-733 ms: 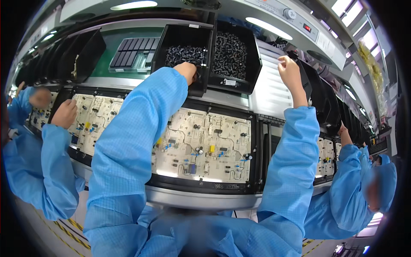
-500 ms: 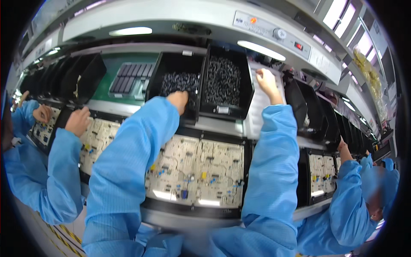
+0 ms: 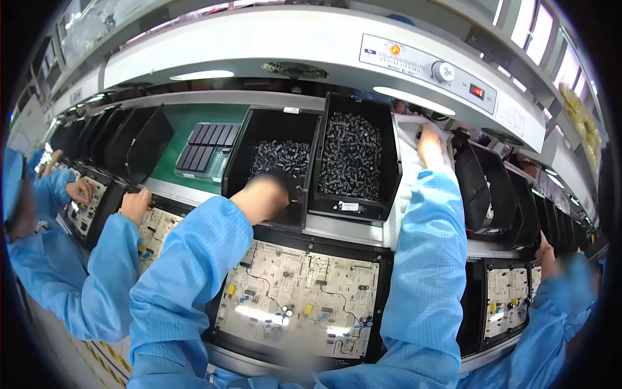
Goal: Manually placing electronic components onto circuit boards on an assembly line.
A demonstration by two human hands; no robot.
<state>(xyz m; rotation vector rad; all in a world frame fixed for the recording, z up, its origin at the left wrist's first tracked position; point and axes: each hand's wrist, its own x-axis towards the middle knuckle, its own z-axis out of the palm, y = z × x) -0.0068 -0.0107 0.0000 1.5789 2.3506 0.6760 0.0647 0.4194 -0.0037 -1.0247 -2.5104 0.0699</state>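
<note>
My left hand [image 3: 262, 198], smeared by motion, is over the front part of a black bin [image 3: 234, 175] that holds small black cylindrical capacitors [image 3: 282, 157]; its fingers cannot be made out. Farther right, my right hand [image 3: 430, 148] reaches to the far end of a white padded sheet [image 3: 409, 152], its fingers bent and close together. Whatever they may hold is hidden. Between my hands stands a second black bin [image 3: 350, 206], fuller with capacitors [image 3: 352, 155]. Below the bins, two pale circuit boards [image 3: 262, 292] [image 3: 343, 298] lie side by side in a black frame, with parts on them.
A tray of black rectangular blocks [image 3: 207, 146] sits on the green mat [image 3: 170, 155]. Black bins [image 3: 487, 188] line the right side. Overhead hangs a white lamp housing [image 3: 324, 52] with a knob and switch. Co-workers' hands [image 3: 136, 206] [image 3: 545, 256] are at both sides.
My view has tilted up, so the bench sits lower in the picture. My left hand has drawn back from the capacitors toward the bin's front. My right hand now reaches onto the white sheet.
</note>
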